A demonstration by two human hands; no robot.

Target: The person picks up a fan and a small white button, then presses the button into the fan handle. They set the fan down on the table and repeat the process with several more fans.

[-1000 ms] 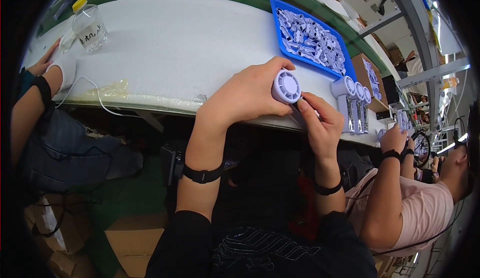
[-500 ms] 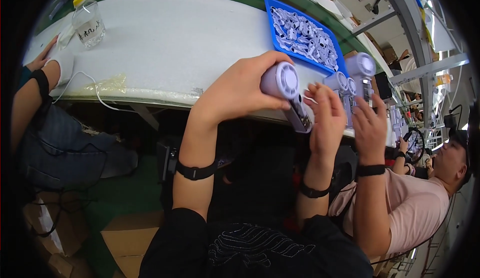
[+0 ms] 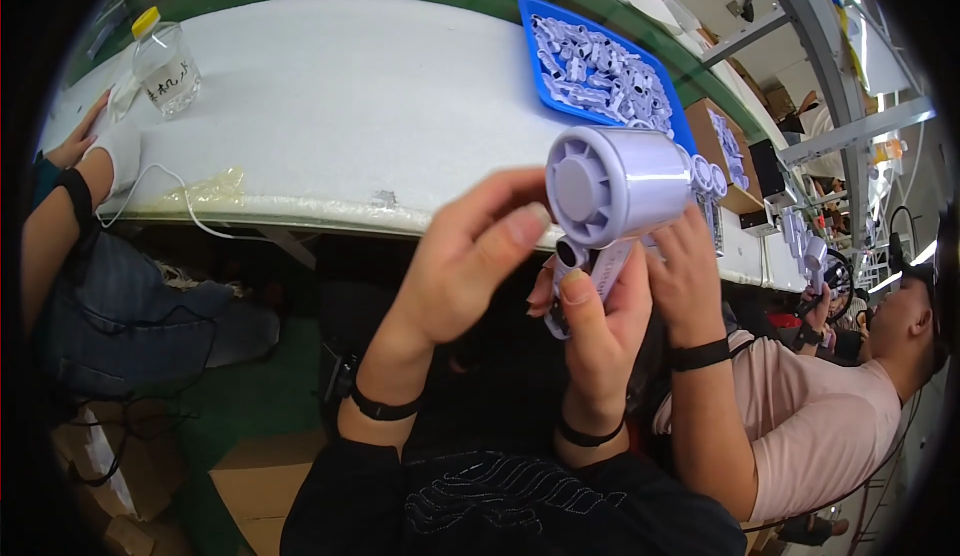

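Observation:
A lavender handheld blower-like housing [image 3: 650,181], with a wide round barrel and a spoked end face, is held up in front of me, over the table's near edge. My right hand [image 3: 605,331] is closed around its handle below the barrel, thumb toward me. By that thumb shows a small lavender piece [image 3: 569,253] with a dark round end; whether it is attached to the handle I cannot tell. To the left of the barrel, my left hand [image 3: 465,261] has its thumb and fingers apart. Its fingertips come close to the barrel's rim; contact is unclear.
A blue tray [image 3: 545,81] heaped with small lavender parts lies on the white table [image 3: 330,96]. Similar housings [image 3: 708,178] stand behind the barrel. Close at right are a co-worker's hand [image 3: 690,281] and arm. Another person's arm, a yellow-capped bottle [image 3: 170,71] and a cable are at left.
The housing has come closer and turned its barrel sideways. It has passed from my left hand's grip to my right hand. The co-worker's hand has moved left and down.

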